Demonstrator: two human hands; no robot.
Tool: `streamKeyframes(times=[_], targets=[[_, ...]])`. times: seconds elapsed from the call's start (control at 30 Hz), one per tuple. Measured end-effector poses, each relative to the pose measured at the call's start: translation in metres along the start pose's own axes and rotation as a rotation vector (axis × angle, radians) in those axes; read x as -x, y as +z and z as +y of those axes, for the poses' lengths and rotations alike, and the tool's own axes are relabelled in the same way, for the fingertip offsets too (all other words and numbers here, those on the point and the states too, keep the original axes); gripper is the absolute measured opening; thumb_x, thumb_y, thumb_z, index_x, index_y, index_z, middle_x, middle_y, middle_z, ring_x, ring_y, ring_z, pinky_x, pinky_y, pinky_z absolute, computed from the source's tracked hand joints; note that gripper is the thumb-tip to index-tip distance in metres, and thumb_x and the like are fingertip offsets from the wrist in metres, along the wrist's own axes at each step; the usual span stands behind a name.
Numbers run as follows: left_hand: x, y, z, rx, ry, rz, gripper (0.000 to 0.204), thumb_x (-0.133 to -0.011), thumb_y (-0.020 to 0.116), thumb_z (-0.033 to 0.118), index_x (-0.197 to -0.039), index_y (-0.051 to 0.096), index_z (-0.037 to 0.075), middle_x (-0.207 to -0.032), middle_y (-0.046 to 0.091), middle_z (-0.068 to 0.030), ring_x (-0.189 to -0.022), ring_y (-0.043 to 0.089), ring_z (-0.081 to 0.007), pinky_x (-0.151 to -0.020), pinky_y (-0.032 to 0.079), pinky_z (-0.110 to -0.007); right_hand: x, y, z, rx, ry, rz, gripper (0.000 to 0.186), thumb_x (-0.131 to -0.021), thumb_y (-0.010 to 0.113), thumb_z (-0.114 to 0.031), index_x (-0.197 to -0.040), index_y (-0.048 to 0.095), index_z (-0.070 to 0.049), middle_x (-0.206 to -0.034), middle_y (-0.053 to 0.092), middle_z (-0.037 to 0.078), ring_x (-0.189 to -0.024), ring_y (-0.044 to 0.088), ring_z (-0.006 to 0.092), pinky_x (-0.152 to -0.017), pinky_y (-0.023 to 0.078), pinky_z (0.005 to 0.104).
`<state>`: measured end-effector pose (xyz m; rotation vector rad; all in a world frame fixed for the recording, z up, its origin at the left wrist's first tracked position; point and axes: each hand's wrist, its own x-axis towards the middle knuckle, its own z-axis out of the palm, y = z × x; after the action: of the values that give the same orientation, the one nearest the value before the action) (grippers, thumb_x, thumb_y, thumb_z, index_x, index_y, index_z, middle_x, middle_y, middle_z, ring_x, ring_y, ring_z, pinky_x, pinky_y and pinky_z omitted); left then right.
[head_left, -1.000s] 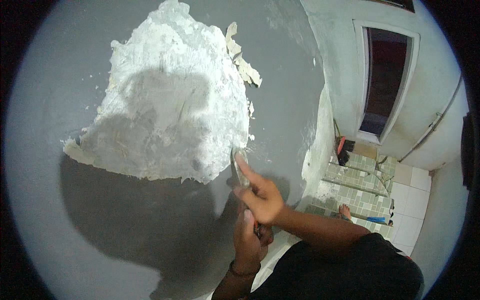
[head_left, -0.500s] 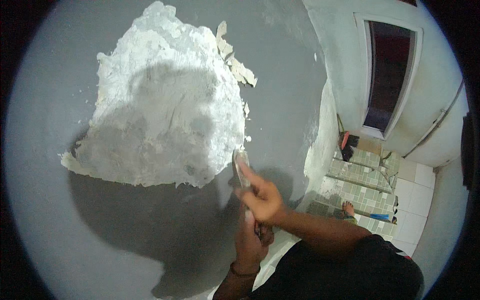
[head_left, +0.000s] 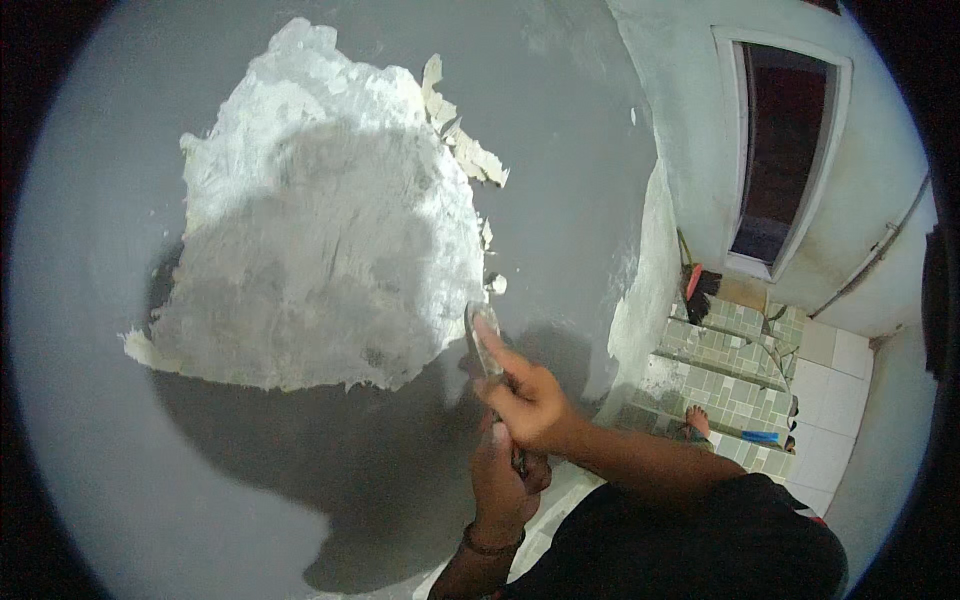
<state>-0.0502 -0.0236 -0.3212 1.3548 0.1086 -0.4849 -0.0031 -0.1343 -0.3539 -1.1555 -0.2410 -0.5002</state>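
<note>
Both hands grip a scraper (head_left: 483,338), likely a putty knife, against a grey painted wall (head_left: 570,230). My right hand (head_left: 532,402) is higher, its index finger stretched along the blade. Below it, my left hand (head_left: 503,478) is wrapped round the handle, most of which the fingers hide. The scraper's tip meets the lower right edge of a bare whitish patch (head_left: 330,220) where paint has come off. A small loose paint flake (head_left: 497,284) sticks out just above the tip. Longer peeling flakes (head_left: 470,150) hang at the patch's upper right edge.
Tiled steps (head_left: 725,385) lie below at the right, with a bare foot (head_left: 697,420) on them. A broom (head_left: 698,290) leans by the far wall, under a white-framed window (head_left: 785,150). A blue object (head_left: 760,437) rests on a step edge.
The scraper has pushed slightly up along the patch edge, and the small flake by its tip stands out larger. The view has shifted a little. Both hands keep their hold.
</note>
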Motion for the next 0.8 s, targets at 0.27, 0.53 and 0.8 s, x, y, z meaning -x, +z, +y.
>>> streamKeyframes(times=[0.27,0.53,0.8], targets=[[-0.008,0.008,-0.001,0.031,0.017,0.06,0.032,-0.105,0.039,0.04,-0.096,0.048,0.011,-0.068,0.045,0.0005,-0.046,0.038,-0.0095,-0.041,0.03,-0.026,-0.005,-0.004,0.005,-0.032,0.048,-0.003,0.068,-0.094,0.056,-0.009,-0.155,0.027,-0.005,-0.15,0.044,0.023,-0.135,0.046,0.027,-0.107,0.037,0.0341],[-0.008,0.018,0.003,-0.075,0.117,-0.006,0.032,-0.106,0.036,0.038,-0.098,0.047,0.01,-0.066,0.045,0.0004,-0.044,0.036,-0.0103,-0.04,0.031,-0.026,-0.014,-0.009,0.001,-0.13,0.196,-0.023,0.068,-0.094,0.057,-0.009,-0.156,0.028,-0.011,-0.127,0.063,0.019,-0.101,0.057,0.0144,-0.091,0.045,0.0292],[-0.003,0.024,0.008,0.037,-0.01,0.111,0.029,-0.105,0.04,0.04,-0.107,0.048,0.012,-0.069,0.046,-0.0007,-0.046,0.037,-0.0099,-0.042,0.027,-0.025,-0.014,-0.01,-0.014,-0.146,0.314,-0.04,0.069,-0.095,0.06,-0.013,-0.156,0.029,-0.014,-0.12,0.064,0.017,-0.1,0.057,0.0132,-0.09,0.046,0.0297]])
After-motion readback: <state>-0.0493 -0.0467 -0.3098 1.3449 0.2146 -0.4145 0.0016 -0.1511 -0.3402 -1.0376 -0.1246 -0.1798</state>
